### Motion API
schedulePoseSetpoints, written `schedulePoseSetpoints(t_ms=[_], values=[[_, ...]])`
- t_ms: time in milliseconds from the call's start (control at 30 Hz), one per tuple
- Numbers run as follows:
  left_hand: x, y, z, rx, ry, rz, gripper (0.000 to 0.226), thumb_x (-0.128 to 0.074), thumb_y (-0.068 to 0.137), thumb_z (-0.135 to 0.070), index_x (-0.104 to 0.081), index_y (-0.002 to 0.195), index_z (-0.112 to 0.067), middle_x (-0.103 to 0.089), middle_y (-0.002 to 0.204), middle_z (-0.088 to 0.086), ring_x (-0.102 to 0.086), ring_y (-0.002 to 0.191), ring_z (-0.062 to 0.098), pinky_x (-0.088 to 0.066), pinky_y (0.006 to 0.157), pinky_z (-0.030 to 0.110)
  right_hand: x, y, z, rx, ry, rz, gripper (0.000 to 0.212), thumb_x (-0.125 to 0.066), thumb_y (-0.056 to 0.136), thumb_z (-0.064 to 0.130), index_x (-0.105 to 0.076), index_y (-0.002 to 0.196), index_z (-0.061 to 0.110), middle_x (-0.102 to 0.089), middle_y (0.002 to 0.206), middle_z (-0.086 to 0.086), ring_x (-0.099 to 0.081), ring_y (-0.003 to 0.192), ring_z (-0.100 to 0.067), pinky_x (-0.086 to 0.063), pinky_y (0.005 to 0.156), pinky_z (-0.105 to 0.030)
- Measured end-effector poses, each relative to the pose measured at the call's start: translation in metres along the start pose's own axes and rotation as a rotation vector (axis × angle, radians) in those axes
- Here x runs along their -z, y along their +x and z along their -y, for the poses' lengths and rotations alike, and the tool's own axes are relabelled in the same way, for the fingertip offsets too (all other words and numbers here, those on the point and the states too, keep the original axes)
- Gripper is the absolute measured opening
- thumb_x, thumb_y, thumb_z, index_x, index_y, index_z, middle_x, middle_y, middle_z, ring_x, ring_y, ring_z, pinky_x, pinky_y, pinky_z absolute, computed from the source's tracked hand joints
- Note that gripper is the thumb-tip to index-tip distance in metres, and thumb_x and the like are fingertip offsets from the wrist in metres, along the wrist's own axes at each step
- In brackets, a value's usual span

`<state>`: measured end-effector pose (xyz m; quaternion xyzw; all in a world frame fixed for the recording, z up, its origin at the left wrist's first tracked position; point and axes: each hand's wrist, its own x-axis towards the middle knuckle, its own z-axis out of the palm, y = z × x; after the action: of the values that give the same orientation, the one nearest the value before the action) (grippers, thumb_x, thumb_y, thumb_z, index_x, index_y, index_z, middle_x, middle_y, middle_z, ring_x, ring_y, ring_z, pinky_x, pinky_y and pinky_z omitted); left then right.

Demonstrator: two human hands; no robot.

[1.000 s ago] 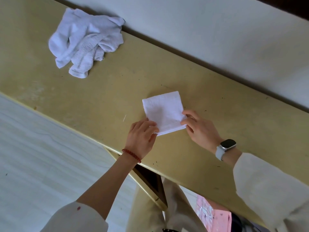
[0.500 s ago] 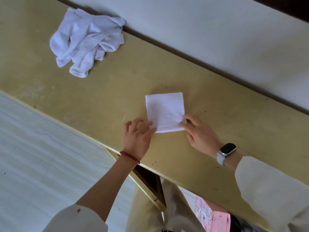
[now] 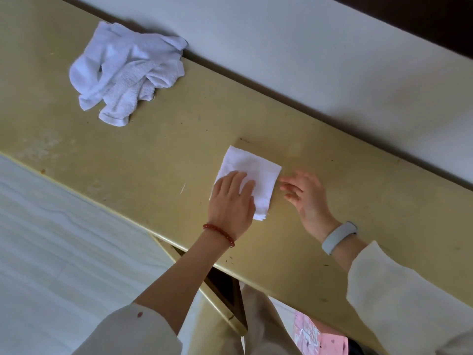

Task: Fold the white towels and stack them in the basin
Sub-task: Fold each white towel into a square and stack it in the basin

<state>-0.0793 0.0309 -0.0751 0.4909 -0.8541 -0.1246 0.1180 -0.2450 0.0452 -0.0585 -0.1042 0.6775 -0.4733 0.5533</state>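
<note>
Left hand flat, fingers straight, pressing folded towel onto tabletop to set the crease. Right hand open, empty, just beside the towel. Crumpled towels well apart from it; basin unseen.

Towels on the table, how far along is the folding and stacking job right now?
Done: one folded towel lies as a small flat rectangle on the yellow table. In hand: the left hand presses flat on it, while the right hand hovers open beside it, not touching. Left: the crumpled towel pile at the far end is unfolded, and no basin is in view, so no stacking shows.
</note>
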Motion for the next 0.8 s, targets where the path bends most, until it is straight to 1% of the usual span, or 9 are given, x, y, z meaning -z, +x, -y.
schedulePoseSetpoints(t_ms=[33, 100, 167, 300, 467, 600, 667, 733, 800], values=[[-0.005, 0.001, -0.003, 0.024, -0.004, 0.048, 0.039, -0.067, 0.072, -0.012, -0.064, 0.110, -0.005, -0.059, 0.119, 0.020, -0.055, 0.113, 0.038, -0.045, 0.094, 0.047, -0.002, 0.003, 0.003, -0.036, 0.057, 0.023, 0.012, -0.042, 0.094, 0.013, -0.047, 0.104, 0.018, -0.066, 0.091, -0.008, -0.062, 0.079, -0.017, -0.049, 0.068, -0.027], [-0.012, 0.001, -0.005, 0.083, -0.009, 0.145, 0.052, -0.057, 0.085, -0.019, -0.045, 0.132, -0.003, -0.038, 0.140, 0.026, -0.033, 0.132, 0.042, -0.027, 0.109, 0.052, -0.008, 0.005, 0.006, -0.077, 0.085, 0.083, 0.014, -0.040, 0.097, 0.021, -0.047, 0.109, 0.018, -0.065, 0.093, -0.008, -0.064, 0.086, -0.017, -0.050, 0.072, -0.026], [-0.017, -0.002, -0.003, 0.093, 0.017, 0.209, 0.057, -0.040, 0.092, -0.028, -0.027, 0.141, -0.003, -0.019, 0.149, 0.024, -0.014, 0.139, 0.041, -0.012, 0.114, 0.051, -0.014, 0.007, 0.007, -0.123, 0.106, 0.141, 0.017, -0.040, 0.098, 0.025, -0.049, 0.111, 0.018, -0.066, 0.095, -0.007, -0.064, 0.091, -0.016, -0.050, 0.075, -0.026], [-0.021, -0.005, -0.001, 0.064, 0.089, 0.254, 0.062, -0.023, 0.090, -0.035, -0.022, 0.142, -0.002, -0.016, 0.150, 0.024, -0.012, 0.139, 0.041, -0.010, 0.113, 0.054, -0.019, 0.011, 0.012, -0.295, 0.282, 0.242, 0.019, -0.043, 0.095, 0.021, -0.061, 0.095, 0.014, -0.072, 0.091, -0.007, -0.066, 0.092, -0.018, -0.049, 0.078, -0.030], [-0.020, -0.006, 0.000, 0.045, 0.151, 0.273, 0.063, -0.025, 0.087, -0.037, -0.030, 0.141, -0.004, -0.023, 0.149, 0.022, -0.019, 0.138, 0.039, -0.016, 0.111, 0.055, -0.013, 0.016, 0.021, -0.372, 0.504, 0.175, 0.022, -0.048, 0.086, 0.008, -0.060, 0.101, -0.001, -0.064, 0.096, -0.014, -0.062, 0.096, -0.027, -0.049, 0.087, -0.036], [-0.019, -0.008, 0.001, 0.036, 0.187, 0.287, 0.065, -0.026, 0.085, -0.039, -0.033, 0.141, -0.008, -0.027, 0.149, 0.016, -0.024, 0.138, 0.035, -0.017, 0.110, 0.056, -0.003, 0.020, 0.027, -0.316, 0.261, 0.144, 0.020, -0.049, 0.088, 0.010, -0.058, 0.105, 0.002, -0.063, 0.103, -0.014, -0.061, 0.098, -0.024, -0.049, 0.085, -0.033], [-0.018, -0.008, 0.001, 0.051, 0.180, 0.303, 0.066, -0.026, 0.084, -0.040, -0.031, 0.142, -0.009, -0.025, 0.150, 0.015, -0.022, 0.138, 0.034, -0.015, 0.110, 0.055, -0.001, 0.022, 0.029, -0.216, 0.009, 0.018, 0.017, -0.046, 0.091, 0.012, -0.057, 0.102, 0.005, -0.064, 0.093, -0.011, -0.062, 0.085, -0.019, -0.049, 0.078, -0.029], [-0.017, -0.007, 0.000, 0.059, 0.149, 0.313, 0.068, -0.026, 0.083, -0.041, -0.029, 0.143, -0.009, -0.021, 0.151, 0.015, -0.017, 0.140, 0.035, -0.012, 0.111, 0.055, 0.001, 0.020, 0.025, 0.022, -0.368, -0.158, 0.015, -0.045, 0.092, 0.015, -0.059, 0.093, 0.009, -0.061, 0.085, -0.011, -0.057, 0.074, -0.016, -0.043, 0.070, -0.029], [-0.016, -0.007, 0.003, 0.039, 0.075, 0.286, 0.066, -0.035, 0.084, -0.039, -0.031, 0.142, -0.008, -0.020, 0.151, 0.016, -0.015, 0.140, 0.036, -0.011, 0.112, 0.056, 0.000, 0.011, 0.017, 0.372, -0.728, -0.205, 0.018, -0.043, 0.093, 0.013, -0.061, 0.094, 0.011, -0.060, 0.090, -0.008, -0.054, 0.082, -0.016, -0.038, 0.071, -0.027]])
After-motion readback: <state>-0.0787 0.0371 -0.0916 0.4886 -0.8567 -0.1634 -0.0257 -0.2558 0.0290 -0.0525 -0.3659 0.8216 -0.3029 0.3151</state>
